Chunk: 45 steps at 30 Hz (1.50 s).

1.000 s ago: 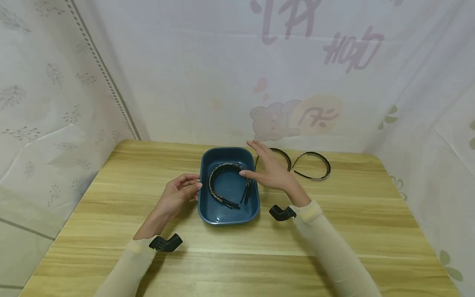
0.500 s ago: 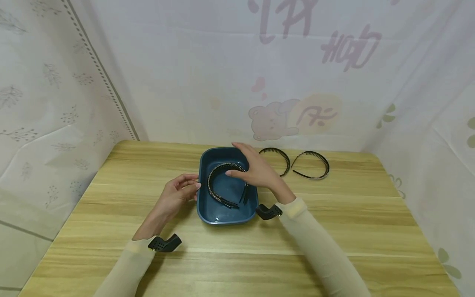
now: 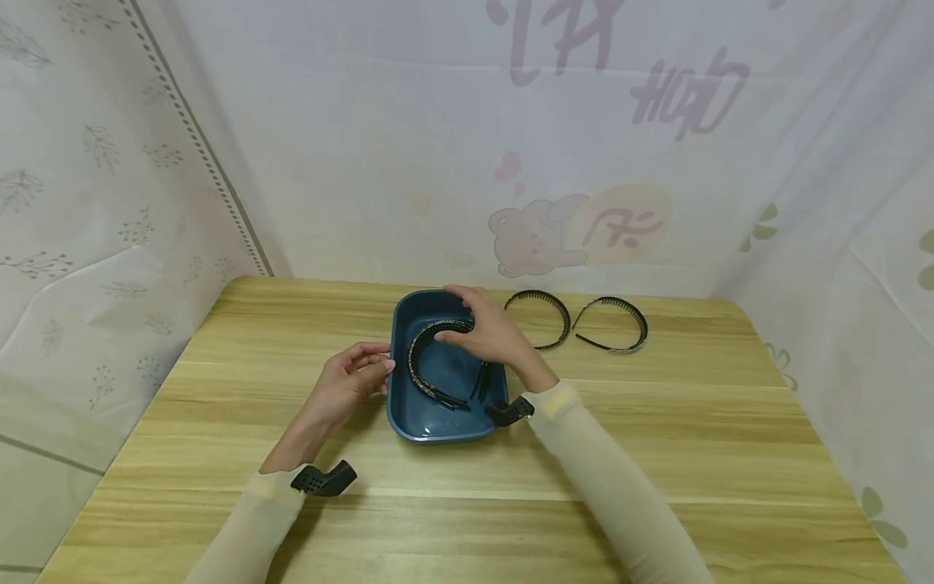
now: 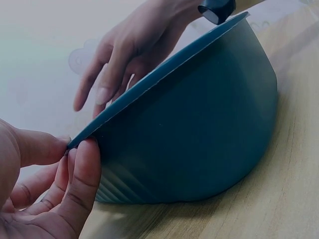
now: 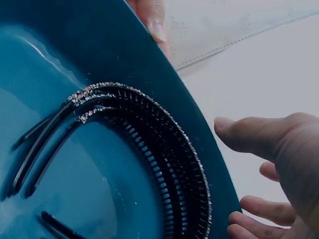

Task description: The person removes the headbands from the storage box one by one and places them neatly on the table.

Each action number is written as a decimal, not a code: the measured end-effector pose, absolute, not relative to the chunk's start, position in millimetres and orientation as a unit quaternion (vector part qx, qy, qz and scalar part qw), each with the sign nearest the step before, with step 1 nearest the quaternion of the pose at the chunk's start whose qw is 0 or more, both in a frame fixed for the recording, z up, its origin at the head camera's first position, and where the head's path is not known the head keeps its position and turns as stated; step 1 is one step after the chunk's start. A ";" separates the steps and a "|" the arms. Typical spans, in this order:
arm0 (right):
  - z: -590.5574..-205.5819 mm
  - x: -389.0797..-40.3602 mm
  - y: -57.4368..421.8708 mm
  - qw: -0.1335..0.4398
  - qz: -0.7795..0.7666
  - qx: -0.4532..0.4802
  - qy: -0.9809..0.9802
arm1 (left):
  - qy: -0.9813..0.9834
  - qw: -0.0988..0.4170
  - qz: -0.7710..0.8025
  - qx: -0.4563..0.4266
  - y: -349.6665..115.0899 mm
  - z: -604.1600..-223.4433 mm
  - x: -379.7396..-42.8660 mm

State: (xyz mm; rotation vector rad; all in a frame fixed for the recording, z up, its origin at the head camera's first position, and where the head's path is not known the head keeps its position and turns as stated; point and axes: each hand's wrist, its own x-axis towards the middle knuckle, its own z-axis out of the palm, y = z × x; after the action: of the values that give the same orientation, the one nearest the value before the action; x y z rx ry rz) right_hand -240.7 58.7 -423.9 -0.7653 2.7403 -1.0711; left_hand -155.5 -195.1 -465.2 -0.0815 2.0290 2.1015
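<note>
A blue plastic tub (image 3: 429,423) stands on the wooden table, holding several stacked black toothed headbands (image 3: 414,371) with glittery trim. In the right wrist view these headbands (image 5: 197,164) lie nested along one side, their thin ends spreading over the tub floor. My left hand (image 3: 341,388) pinches the tub's left rim between thumb and fingers, as the left wrist view confirms. My right hand (image 3: 490,331) hovers over the upper right part of the tub, thumb apart from the fingers and nothing held. It hides part of the stack.
Two more black headbands lie on the table right of the tub: a nearer headband (image 3: 567,318) and a farther headband (image 3: 645,328). A printed cloth (image 3: 409,162) hangs behind the table (image 3: 409,527), and more cloth hangs at both sides.
My right hand has moved left, from the tub's right edge to over its inside, uncovering the nearer headband on the table. The left hand keeps its grip on the rim.
</note>
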 end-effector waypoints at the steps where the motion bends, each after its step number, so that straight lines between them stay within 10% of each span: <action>1: -424.4 -241.2 57.0 0.051 -0.352 -0.250 0.901 | 0.690 0.109 0.715 -0.028 -195.3 -465.3 -155.5; 45: -452.7 -251.5 33.9 -0.033 -0.314 -0.252 0.915 | 0.689 0.107 0.716 -0.018 -196.4 -465.6 -154.3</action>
State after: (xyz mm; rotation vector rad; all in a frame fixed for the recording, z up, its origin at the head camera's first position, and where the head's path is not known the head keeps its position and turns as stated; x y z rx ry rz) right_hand -251.5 33.9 -452.7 -0.8078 2.9363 -1.0073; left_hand -154.3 -196.4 -465.6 -0.0530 2.0300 2.1089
